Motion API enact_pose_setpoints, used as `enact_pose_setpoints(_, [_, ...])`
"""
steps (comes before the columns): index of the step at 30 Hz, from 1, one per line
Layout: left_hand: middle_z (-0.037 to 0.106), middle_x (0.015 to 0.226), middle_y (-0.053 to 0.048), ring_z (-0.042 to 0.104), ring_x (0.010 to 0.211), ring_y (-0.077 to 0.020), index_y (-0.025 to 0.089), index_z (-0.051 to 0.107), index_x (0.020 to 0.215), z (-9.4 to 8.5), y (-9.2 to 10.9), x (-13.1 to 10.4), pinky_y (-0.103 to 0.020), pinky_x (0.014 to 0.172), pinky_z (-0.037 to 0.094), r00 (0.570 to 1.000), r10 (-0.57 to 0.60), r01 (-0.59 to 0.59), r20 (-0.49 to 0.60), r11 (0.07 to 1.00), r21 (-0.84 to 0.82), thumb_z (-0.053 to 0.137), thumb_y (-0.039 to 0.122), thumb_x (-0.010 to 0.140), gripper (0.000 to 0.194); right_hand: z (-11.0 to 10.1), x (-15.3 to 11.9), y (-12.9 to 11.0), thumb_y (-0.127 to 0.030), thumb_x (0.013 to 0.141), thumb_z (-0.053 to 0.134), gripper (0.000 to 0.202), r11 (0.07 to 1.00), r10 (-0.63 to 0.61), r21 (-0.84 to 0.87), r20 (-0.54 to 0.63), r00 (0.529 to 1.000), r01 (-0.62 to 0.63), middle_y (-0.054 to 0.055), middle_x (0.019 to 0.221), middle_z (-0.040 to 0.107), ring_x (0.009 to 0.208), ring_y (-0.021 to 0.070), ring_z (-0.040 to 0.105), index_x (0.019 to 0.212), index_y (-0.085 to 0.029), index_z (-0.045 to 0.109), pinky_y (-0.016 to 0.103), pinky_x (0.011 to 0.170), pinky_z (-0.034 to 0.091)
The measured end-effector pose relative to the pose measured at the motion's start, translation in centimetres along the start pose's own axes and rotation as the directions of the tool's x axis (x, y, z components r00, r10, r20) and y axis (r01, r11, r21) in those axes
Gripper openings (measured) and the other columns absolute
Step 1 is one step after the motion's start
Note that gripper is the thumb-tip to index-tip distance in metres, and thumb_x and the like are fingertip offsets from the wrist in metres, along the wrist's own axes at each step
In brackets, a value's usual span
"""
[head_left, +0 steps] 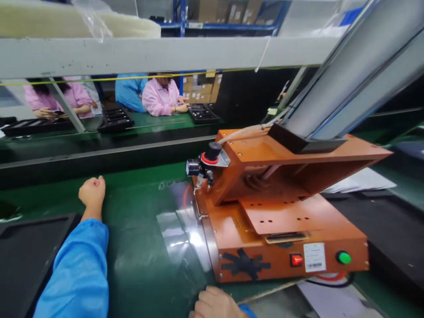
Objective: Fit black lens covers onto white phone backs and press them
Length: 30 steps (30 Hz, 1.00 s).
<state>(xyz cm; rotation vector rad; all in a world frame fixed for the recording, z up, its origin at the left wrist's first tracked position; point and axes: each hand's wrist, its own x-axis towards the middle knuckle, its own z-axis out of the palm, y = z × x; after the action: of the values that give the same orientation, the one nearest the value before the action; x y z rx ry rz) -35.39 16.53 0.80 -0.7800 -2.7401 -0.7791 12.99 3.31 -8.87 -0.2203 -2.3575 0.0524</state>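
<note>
My left hand point(92, 191), in a blue sleeve, is closed in a fist over the green table point(132, 247), right of a black tray point(29, 251). Whether it holds anything is hidden. At the bottom edge my right hand point(217, 304) shows its knuckles with the fingers curled, just in front of an orange machine point(238, 269); its fingertips are out of sight. The machine has a lit red switch point(296, 260), a green button point(343, 257) and a pressure gauge point(192, 168). Clear plastic film point(185, 234) lies beside its left side.
A large grey duct point(334, 79) rises above the machine. A black tray point(391, 229) with a white bag point(364, 180) is at the right. Across the line, people in pink and blue work beside black trays point(202, 113). A grey beam point(132, 57) crosses the top.
</note>
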Motion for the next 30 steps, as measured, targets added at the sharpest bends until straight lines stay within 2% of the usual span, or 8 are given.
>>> enact_pose_setpoints(4, [0.039, 0.067, 0.000, 0.027, 0.061, -0.0182, 0.021, 0.039, 0.067, -0.2, 0.4, -1.6, -0.033, 0.064, 0.022, 0.999, 0.045, -0.045, -0.003, 0.999, 0.004, 0.059, 0.036, 0.100, 0.041, -1.2, 0.9, -0.6, -0.022, 0.106, 0.056, 0.026, 1.000, 0.008, 0.022, 0.006, 1.000, -0.008, -0.002, 0.064, 0.048, 0.059, 0.0157, 0.041, 0.080, -0.018, 0.059, 0.036, 0.058, 0.023])
enact_pose_setpoints(7, [0.042, 0.062, 0.000, 0.036, 0.060, -0.0181, 0.022, 0.038, 0.065, -1.0, 0.8, -3.7, -0.032, 0.064, 0.027, 0.991, 0.099, -0.098, 0.093, 0.995, -0.017, 0.061, 0.035, 0.099, 0.043, -1.8, 1.3, -0.8, -0.020, 0.106, 0.056, 0.027, 0.999, 0.021, 0.043, -0.001, 1.000, -0.021, -0.002, 0.065, 0.048, 0.061, 0.0161, 0.041, 0.080, -0.018, 0.059, 0.037, 0.061, 0.021])
enact_pose_setpoints(12, [0.050, 0.065, 0.001, 0.049, 0.066, -0.0160, 0.020, 0.047, 0.066, -3.1, 1.1, -9.0, -0.028, 0.069, 0.037, 0.900, 0.322, -0.300, 0.294, 0.947, -0.117, 0.067, 0.041, 0.095, 0.042, -2.0, 1.4, -0.6, -0.022, 0.107, 0.061, 0.025, 0.999, -0.010, 0.040, -0.048, 0.999, 0.012, -0.002, 0.065, 0.048, 0.062, 0.0162, 0.041, 0.082, -0.017, 0.060, 0.036, 0.062, 0.022])
enact_pose_setpoints(19, [0.067, 0.094, -0.008, 0.064, 0.089, -0.0245, 0.020, 0.071, 0.088, -4.6, 0.5, -16.2, -0.038, 0.089, 0.053, 0.819, 0.498, -0.411, 0.285, 0.856, -0.314, 0.066, 0.045, 0.088, 0.026, -2.6, 1.5, -0.5, -0.026, 0.107, 0.064, 0.027, 0.999, 0.001, 0.032, -0.029, 1.000, 0.000, -0.001, 0.068, 0.049, 0.065, 0.0164, 0.042, 0.081, -0.017, 0.061, 0.036, 0.063, 0.025])
enact_pose_setpoints(22, [0.074, 0.116, -0.010, 0.066, 0.114, -0.0287, 0.021, 0.078, 0.109, -4.0, 1.7, -18.5, -0.046, 0.109, 0.049, 0.693, 0.665, -0.549, 0.277, 0.737, -0.394, 0.063, 0.049, 0.096, 0.034, -2.6, 1.6, -0.5, -0.026, 0.107, 0.063, 0.029, 1.000, 0.001, 0.024, -0.031, 1.000, 0.000, -0.001, 0.068, 0.049, 0.065, 0.0169, 0.041, 0.080, -0.017, 0.061, 0.036, 0.063, 0.025])
enact_pose_setpoints(26, [0.055, 0.160, -0.009, 0.046, 0.150, -0.0358, 0.027, 0.071, 0.142, -2.7, 2.9, -20.3, -0.056, 0.127, 0.032, 0.411, 0.822, -0.691, 0.394, 0.563, -0.454, 0.071, 0.063, 0.096, 0.058, -2.7, 1.5, -0.3, -0.024, 0.106, 0.065, 0.027, 1.000, 0.002, 0.020, -0.018, 1.000, -0.002, -0.001, 0.069, 0.049, 0.065, 0.0171, 0.041, 0.081, -0.017, 0.061, 0.036, 0.064, 0.026])
enact_pose_setpoints(28, [0.044, 0.169, -0.009, 0.034, 0.159, -0.0403, 0.029, 0.064, 0.151, -2.3, 2.6, -20.2, -0.061, 0.129, 0.027, 0.348, 0.817, -0.724, 0.460, 0.546, -0.422, 0.078, 0.066, 0.091, 0.072, -2.8, 1.3, -0.3, -0.024, 0.106, 0.066, 0.025, 1.000, -0.012, 0.027, -0.016, 1.000, 0.012, -0.002, 0.068, 0.049, 0.065, 0.0165, 0.041, 0.082, -0.017, 0.062, 0.035, 0.063, 0.025])
enact_pose_setpoints(30, [0.041, 0.171, -0.010, 0.031, 0.161, -0.0411, 0.028, 0.060, 0.155, -2.2, 2.0, -19.5, -0.062, 0.130, 0.025, 0.351, 0.798, -0.728, 0.490, 0.562, -0.392, 0.079, 0.065, 0.091, 0.076, -3.0, 1.2, -0.2, -0.023, 0.105, 0.067, 0.023, 0.999, -0.020, 0.036, -0.024, 1.000, 0.021, -0.002, 0.068, 0.049, 0.064, 0.0159, 0.040, 0.083, -0.016, 0.063, 0.035, 0.063, 0.024])
